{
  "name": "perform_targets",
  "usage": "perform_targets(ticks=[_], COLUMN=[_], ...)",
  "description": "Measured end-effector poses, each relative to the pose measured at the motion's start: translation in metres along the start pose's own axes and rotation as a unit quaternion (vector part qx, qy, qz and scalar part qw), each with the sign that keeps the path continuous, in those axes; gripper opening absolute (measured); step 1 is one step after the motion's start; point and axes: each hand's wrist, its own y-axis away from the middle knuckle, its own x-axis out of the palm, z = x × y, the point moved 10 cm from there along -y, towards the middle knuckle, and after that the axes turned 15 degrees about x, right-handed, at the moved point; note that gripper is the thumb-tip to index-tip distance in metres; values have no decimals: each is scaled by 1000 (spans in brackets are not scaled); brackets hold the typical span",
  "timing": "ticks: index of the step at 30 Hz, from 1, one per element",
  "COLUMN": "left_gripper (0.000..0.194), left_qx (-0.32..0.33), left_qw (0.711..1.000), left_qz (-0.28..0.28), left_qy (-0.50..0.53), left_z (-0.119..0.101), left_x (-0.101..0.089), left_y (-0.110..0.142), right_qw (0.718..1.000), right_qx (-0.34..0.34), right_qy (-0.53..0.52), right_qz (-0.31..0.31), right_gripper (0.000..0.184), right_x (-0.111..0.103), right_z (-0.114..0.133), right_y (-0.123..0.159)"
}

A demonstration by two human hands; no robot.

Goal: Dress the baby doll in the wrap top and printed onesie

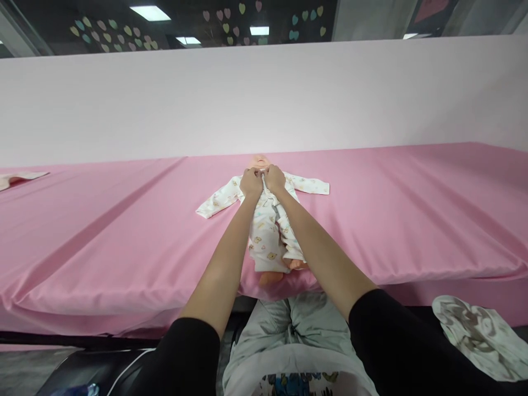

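Observation:
A baby doll (pixel 260 160) lies on its back on a pink sheet, head toward the wall and feet toward me. It wears a white patterned romper (pixel 264 236) with both sleeves spread sideways. At the neckline, my left hand (pixel 251 182) and my right hand (pixel 275 179) pinch the romper's front edges, close together just below the doll's chin. Below them the front placket hangs partly apart. The doll's feet (pixel 270 278) stick out of the leg ends. My fingertips are small in view, so any fastener between them is hidden.
The pink sheet (pixel 124 236) covers a long padded table against a white wall (pixel 264 104). At the far left lies a light cloth (pixel 22 179). A crumpled white patterned cloth (pixel 482 335) rests at the lower right. A black seat (pixel 91 368) with a white cable stands lower left.

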Motion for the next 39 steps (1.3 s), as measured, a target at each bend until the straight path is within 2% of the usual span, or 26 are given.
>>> perform_targets(ticks=[7, 12, 24, 39], left_gripper=[29, 31, 28, 29], left_qx=[25, 18, 23, 19], left_qw=[999, 999, 999, 1000], left_qz=[-2, 2, -23, -7], left_qy=[-36, -49, -31, -23], left_z=[-4, -3, -3, -4], left_x=[0, -1, -4, -3], left_y=[1, 2, 3, 5], right_qw=[1000, 997, 992, 983], right_qx=[-5, -19, -41, -51], right_qy=[-23, -70, -120, -177], right_qz=[-11, -13, -24, -19], right_gripper=[29, 28, 32, 41], right_x=[-6, -8, -9, -16], right_z=[0, -2, -3, -5], right_y=[6, 8, 7, 14])
